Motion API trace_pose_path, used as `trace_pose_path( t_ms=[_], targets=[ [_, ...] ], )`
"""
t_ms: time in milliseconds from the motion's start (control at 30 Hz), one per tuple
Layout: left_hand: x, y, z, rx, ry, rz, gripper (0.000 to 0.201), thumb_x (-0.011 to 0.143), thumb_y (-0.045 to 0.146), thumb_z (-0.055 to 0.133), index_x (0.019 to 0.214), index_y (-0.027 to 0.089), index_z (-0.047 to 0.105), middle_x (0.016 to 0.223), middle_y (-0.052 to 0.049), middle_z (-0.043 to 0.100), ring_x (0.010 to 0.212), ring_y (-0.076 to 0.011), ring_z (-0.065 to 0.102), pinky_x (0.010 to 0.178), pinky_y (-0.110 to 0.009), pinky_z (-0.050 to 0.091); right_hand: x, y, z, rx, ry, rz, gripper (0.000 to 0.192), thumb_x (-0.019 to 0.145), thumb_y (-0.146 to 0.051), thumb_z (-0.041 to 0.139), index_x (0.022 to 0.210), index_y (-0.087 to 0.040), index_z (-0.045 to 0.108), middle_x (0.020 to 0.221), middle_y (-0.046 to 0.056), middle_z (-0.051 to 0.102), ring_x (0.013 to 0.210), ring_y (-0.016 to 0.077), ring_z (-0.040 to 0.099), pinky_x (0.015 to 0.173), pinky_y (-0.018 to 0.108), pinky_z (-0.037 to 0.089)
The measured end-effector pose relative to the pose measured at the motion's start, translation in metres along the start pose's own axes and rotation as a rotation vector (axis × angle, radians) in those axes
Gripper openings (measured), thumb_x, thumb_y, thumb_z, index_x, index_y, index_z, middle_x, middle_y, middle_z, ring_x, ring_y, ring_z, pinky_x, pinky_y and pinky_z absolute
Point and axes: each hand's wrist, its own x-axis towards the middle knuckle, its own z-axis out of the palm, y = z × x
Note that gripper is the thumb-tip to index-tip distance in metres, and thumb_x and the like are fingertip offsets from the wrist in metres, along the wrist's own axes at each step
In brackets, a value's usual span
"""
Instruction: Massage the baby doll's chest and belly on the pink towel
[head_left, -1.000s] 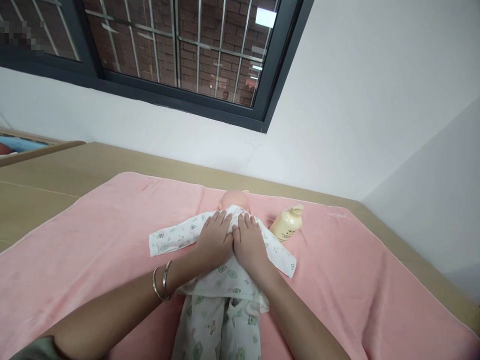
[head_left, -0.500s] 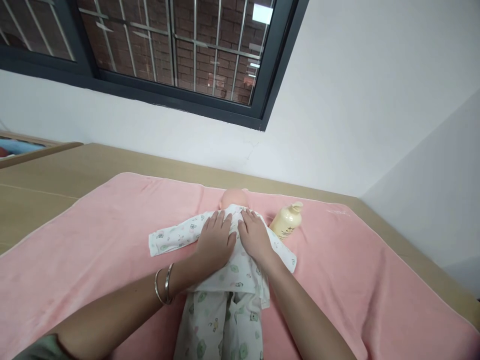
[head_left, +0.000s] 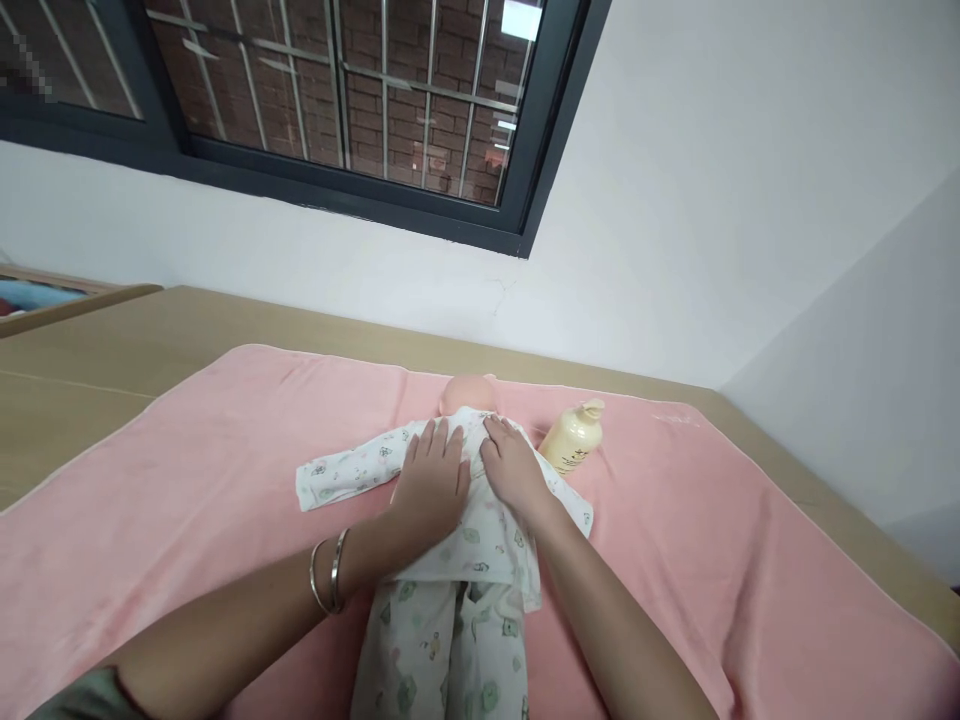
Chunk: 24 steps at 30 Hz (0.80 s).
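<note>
Pink terry towel (head_left: 187,500), soft and napped, covers the tan tabletop (head_left: 112,340). On it lies a doll (head_left: 469,392) in a thin white printed cotton suit, its round smooth head pointing toward the wall. The left hand (head_left: 435,480) and right hand (head_left: 514,470) lie flat on the doll's chest, fingers spread, palms pressing the cloth, clasping nothing. Two metal bangles (head_left: 330,572) ring the left wrist. A cream plastic bottle (head_left: 574,440) lies just beside the doll's sleeve.

Soft even indoor light, sharp, edges stretched.
</note>
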Motion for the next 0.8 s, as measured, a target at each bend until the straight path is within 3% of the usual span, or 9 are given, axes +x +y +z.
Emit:
trace_pose_path(
  t_ms=[100, 233, 333, 533, 667, 800],
  targets=[
    [0.0, 0.0, -0.002, 0.011, 0.01, 0.022, 0.051, 0.099, 0.026, 0.037, 0.144, 0.005, 0.05, 0.15, -0.024, 0.051, 0.144, -0.0393, 0.043, 0.113, -0.059, 0.04, -0.003, -0.005, 0.002, -0.04, -0.009, 0.018, 0.053, 0.101, -0.018, 0.03, 0.15, -0.006, 0.046, 0.158, 0.016, 0.045, 0.149, 0.0277, 0.037, 0.125, 0.045, 0.026],
    [0.019, -0.026, 0.001, -0.045, -0.07, 0.132, 0.044, 0.098, 0.022, 0.033, 0.13, 0.009, 0.061, 0.142, -0.021, 0.06, 0.139, -0.0356, 0.049, 0.114, -0.058, 0.04, -0.029, -0.033, 0.005, -0.097, -0.075, -0.017, 0.059, 0.101, -0.02, 0.032, 0.157, -0.002, 0.035, 0.164, 0.017, 0.033, 0.155, 0.0325, 0.024, 0.127, 0.049, 0.021],
    [0.031, -0.043, 0.007, -0.112, -0.095, 0.051, 0.045, 0.099, 0.023, 0.032, 0.132, 0.009, 0.06, 0.141, -0.019, 0.061, 0.135, -0.0305, 0.053, 0.114, -0.052, 0.043, -0.041, -0.045, 0.002, -0.071, -0.114, -0.05, 0.059, 0.101, -0.024, 0.037, 0.158, -0.009, 0.036, 0.165, 0.011, 0.031, 0.156, 0.0355, 0.017, 0.127, 0.053, 0.021],
    [0.026, -0.034, 0.012, -0.108, -0.002, -0.012, 0.047, 0.101, 0.028, 0.033, 0.136, 0.009, 0.057, 0.14, -0.018, 0.062, 0.136, -0.0323, 0.052, 0.113, -0.054, 0.043, -0.015, -0.017, 0.001, 0.13, -0.05, 0.01, 0.054, 0.104, -0.027, 0.032, 0.154, -0.014, 0.045, 0.164, 0.011, 0.035, 0.154, 0.0289, 0.027, 0.126, 0.05, 0.024],
    [0.021, -0.024, 0.005, -0.069, 0.006, -0.026, 0.047, 0.102, 0.029, 0.033, 0.137, 0.008, 0.056, 0.141, -0.019, 0.061, 0.137, -0.0343, 0.051, 0.111, -0.055, 0.045, 0.0, 0.002, 0.009, 0.16, 0.006, 0.062, 0.055, 0.103, -0.028, 0.034, 0.154, -0.011, 0.044, 0.163, 0.013, 0.036, 0.154, 0.0294, 0.028, 0.127, 0.048, 0.022],
    [0.008, -0.008, -0.007, -0.001, -0.016, -0.026, 0.049, 0.1, 0.026, 0.038, 0.141, 0.005, 0.054, 0.145, -0.022, 0.057, 0.139, -0.0383, 0.049, 0.112, -0.057, 0.043, 0.0, 0.005, 0.011, 0.171, 0.004, 0.05, 0.055, 0.102, -0.03, 0.035, 0.154, -0.011, 0.045, 0.163, 0.012, 0.037, 0.153, 0.0296, 0.029, 0.127, 0.047, 0.022]
  ],
)
